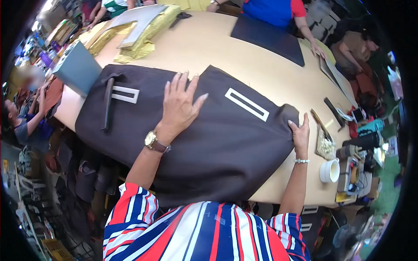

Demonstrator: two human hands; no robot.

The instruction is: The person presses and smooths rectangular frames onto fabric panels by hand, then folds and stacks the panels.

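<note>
The head view looks from the wearer's own head, forward and steeply down at the desk [209,39]. It sits close above the near edge, so the striped shirt [204,237] fills the bottom and both hands [178,104] lie nearer than the far edge at the top. Its wide, rounded field bows the desk's outline, reaches past its left and right edges, and darkens at the corners.

No text, label, brand, number or sign is showing legibly anywhere in the frame.
</note>
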